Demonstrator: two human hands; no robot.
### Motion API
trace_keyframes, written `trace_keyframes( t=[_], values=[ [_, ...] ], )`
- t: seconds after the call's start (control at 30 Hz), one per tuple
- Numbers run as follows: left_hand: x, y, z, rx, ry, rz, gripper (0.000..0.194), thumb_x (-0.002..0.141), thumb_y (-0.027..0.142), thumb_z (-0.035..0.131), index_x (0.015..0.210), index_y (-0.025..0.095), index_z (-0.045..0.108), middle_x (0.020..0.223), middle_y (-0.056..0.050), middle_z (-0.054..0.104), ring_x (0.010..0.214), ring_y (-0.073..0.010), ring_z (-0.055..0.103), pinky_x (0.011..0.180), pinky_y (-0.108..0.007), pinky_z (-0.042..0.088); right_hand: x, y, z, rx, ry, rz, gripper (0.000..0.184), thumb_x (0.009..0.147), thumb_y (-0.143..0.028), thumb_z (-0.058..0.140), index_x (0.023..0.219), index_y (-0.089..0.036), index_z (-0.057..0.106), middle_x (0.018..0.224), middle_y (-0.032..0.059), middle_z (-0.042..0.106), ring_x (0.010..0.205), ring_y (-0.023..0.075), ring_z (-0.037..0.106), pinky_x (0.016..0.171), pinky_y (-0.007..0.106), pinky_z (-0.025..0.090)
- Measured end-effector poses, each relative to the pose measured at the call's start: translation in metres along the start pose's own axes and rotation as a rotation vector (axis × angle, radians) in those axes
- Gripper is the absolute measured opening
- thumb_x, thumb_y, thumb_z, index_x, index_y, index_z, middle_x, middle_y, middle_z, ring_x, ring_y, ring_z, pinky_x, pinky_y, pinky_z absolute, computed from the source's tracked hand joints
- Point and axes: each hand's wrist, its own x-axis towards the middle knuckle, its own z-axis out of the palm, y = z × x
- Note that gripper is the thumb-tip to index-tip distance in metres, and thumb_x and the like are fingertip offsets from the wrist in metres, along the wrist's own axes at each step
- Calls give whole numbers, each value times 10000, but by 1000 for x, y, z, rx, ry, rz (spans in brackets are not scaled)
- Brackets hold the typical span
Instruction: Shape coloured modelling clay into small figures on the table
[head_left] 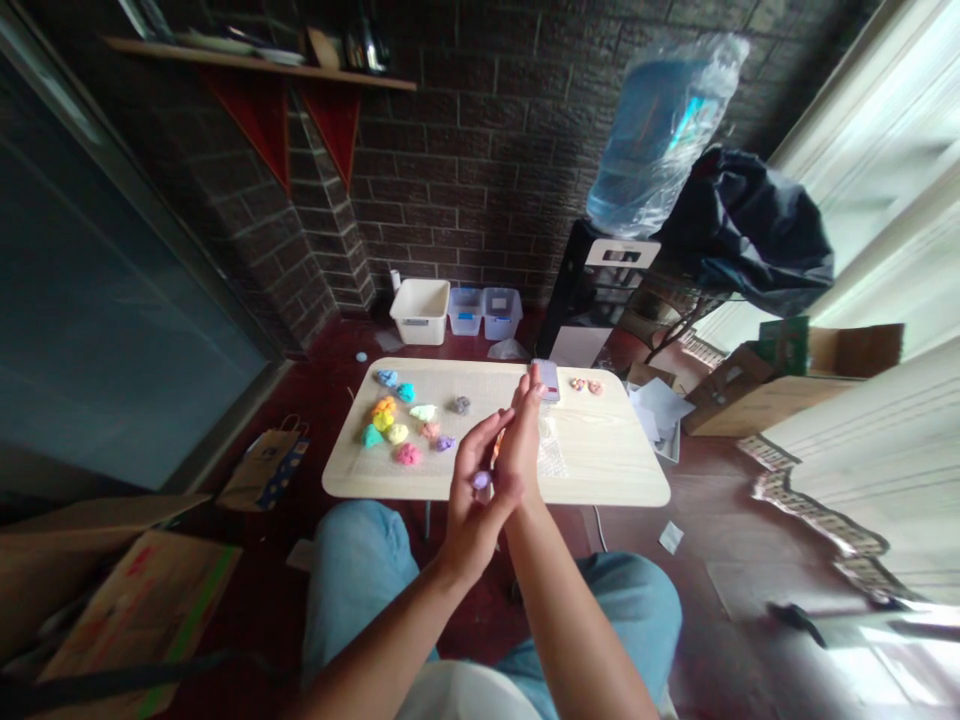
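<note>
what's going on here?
A seated person has both hands together above the table, with a small purple piece between the left hand and the right hand. Both hands have their fingers extended. Soft-looking lumps in various colors, including a pink lump, lie mostly on the table's left side. Two small multicolored pieces sit near its far right corner.

From my end, the small lilac lump of clay-like material [481,481] looks smooth, while the pink clay-like lump [408,454] reads rough and matt. I see wood grain on the pale, round-cornered tabletop [600,472] — smooth, faintly sheened. The big blue water bottle [637,130] is clear plastic under glossy, wrinkled film; the bulky black bag [750,235] shines like thin plastic. I find the dark brick wall [465,160] coarse — the brown cardboard carton [780,402] dull and papery.
</note>
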Motion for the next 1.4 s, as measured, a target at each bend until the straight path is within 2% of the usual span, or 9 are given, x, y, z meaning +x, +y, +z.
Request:
trace_keyframes(
  t=[0.1, 0.23, 0.33, 0.43, 0.57, 0.8, 1.0, 1.23, 1.4],
  values=[
    [13, 5, -7, -61, 168, 0, 187, 900, 317, 633, 1022, 209, 725, 1249, -79, 705, 1303, -251, 553, 1166, -385, 341, 1, -4, -8, 96, 4, 10, 699, 955, -631, 175, 1542, -263, 267, 1605, 49, 324, 1490, 180, 282, 1222, 456, 180],
    [43, 25, -25, -333, 284, -199, 244, 982, 307, 490, 984, 189, 704, 1209, -82, 725, 1268, -215, 590, 1144, -432, 392, 3, -13, -37, -44, -19, -20, 593, 929, -617, 370, 1313, -220, 586, 1403, 105, 594, 1329, 258, 522, 1140, 477, 319],
    [54, 39, -34, -443, 360, -271, 306, 1011, 290, 424, 944, 174, 700, 1178, -76, 738, 1275, -199, 584, 1148, -432, 396, -6, -13, -58, -204, -208, 101, 480, 856, -600, 572, 1074, -197, 716, 1046, 100, 753, 971, 260, 690, 939, 430, 481],
    [54, 44, -34, -498, 399, -288, 353, 1025, 298, 390, 902, 168, 694, 1091, -60, 764, 1232, -186, 615, 1145, -428, 404, -25, -4, -66, -155, -366, 214, 417, 763, -508, 740, 1059, -216, 711, 788, 23, 728, 714, 192, 660, 748, 349, 511],
    [48, 42, -30, -456, 352, -293, 298, 1004, 323, 449, 918, 180, 696, 1023, -47, 762, 1191, -193, 635, 1145, -462, 398, -43, 8, -63, 11, -311, 207, 271, 699, -350, 827, 925, -239, 724, 714, -29, 668, 632, 134, 589, 665, 289, 480],
    [34, 32, -35, -290, 131, -238, 342, 962, 404, 502, 1143, 180, 687, 1279, -115, 678, 1305, -255, 550, 1158, -462, 366, -42, 12, -66, 28, -151, 142, 196, 714, -357, 819, 849, -233, 749, 763, 9, 711, 704, 168, 614, 683, 319, 491],
    [39, 36, -43, -250, 97, -194, 299, 958, 302, 507, 1173, 189, 683, 1307, -111, 671, 1285, -240, 574, 1161, -411, 359, -37, 3, -76, -198, -255, 75, 335, 751, -453, 777, 1005, -239, 734, 1019, 64, 749, 948, 248, 670, 887, 421, 503],
    [22, 28, -20, -193, -146, -359, 377, 857, 285, 639, 1224, 215, 684, 1416, -66, 595, 1462, -286, 338, 1226, -415, 241, -14, -13, -18, -214, -180, -231, 520, 1003, -548, 295, 1411, -299, 502, 1537, 17, 450, 1459, 204, 335, 1220, 445, 191],
    [41, 25, -23, -207, 59, -320, 583, 924, 649, 374, 1223, 258, 685, 1461, -27, 549, 1512, -235, 206, 1244, -403, 167, -59, 6, 7, -211, -394, -146, 603, 1000, -587, 188, 1547, -339, 241, 1646, -57, 209, 1539, 178, 56, 1256, 457, 38]
  ],
)
